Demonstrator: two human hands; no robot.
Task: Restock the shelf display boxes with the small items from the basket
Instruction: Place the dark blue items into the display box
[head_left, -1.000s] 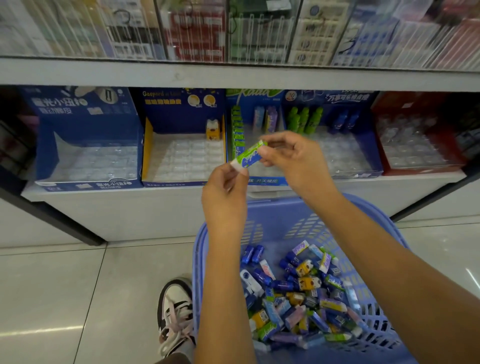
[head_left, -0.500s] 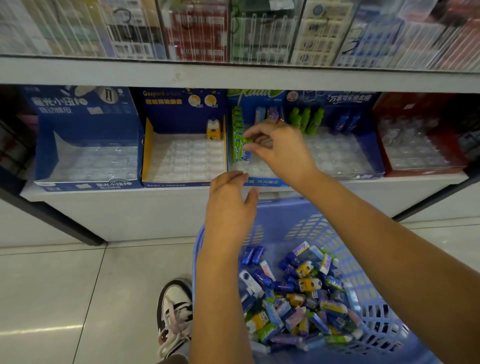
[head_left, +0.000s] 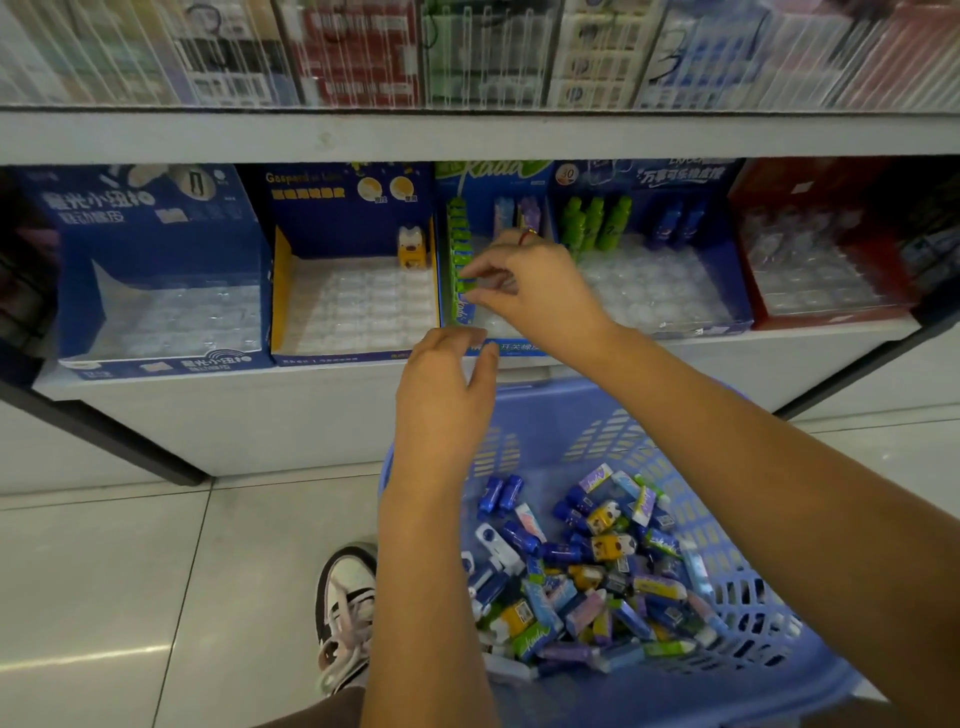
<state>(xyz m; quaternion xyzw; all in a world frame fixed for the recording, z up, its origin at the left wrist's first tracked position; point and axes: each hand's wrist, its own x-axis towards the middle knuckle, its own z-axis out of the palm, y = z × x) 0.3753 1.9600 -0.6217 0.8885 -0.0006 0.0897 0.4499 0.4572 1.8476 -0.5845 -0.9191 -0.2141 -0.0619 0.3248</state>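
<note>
My right hand (head_left: 535, 286) reaches into the green-and-blue display box (head_left: 511, 349) on the shelf. Its thumb and forefinger pinch the top of a green eraser stick (head_left: 463, 310), which stands at the front of a row of green sticks (head_left: 459, 236) along the box's left wall. My left hand (head_left: 447, 395) hovers below, over the shelf edge, with its fingers loosely curled and nothing in them. The blue plastic basket (head_left: 769, 670) sits in front of me, holding several small mixed items (head_left: 597, 571) in blue, yellow, green and purple.
Left of that box stand a yellow-edged box (head_left: 358, 312) with one yellow item (head_left: 412, 252) and a big blue box (head_left: 156, 301). To the right are a blue box (head_left: 670, 291) with green bottles and a red box (head_left: 821, 275). My shoe (head_left: 348, 613) rests on the tiled floor.
My right hand took the green stick from both hands to the box and stood it in the green row. My left hand let go of it and dropped toward the basket.
</note>
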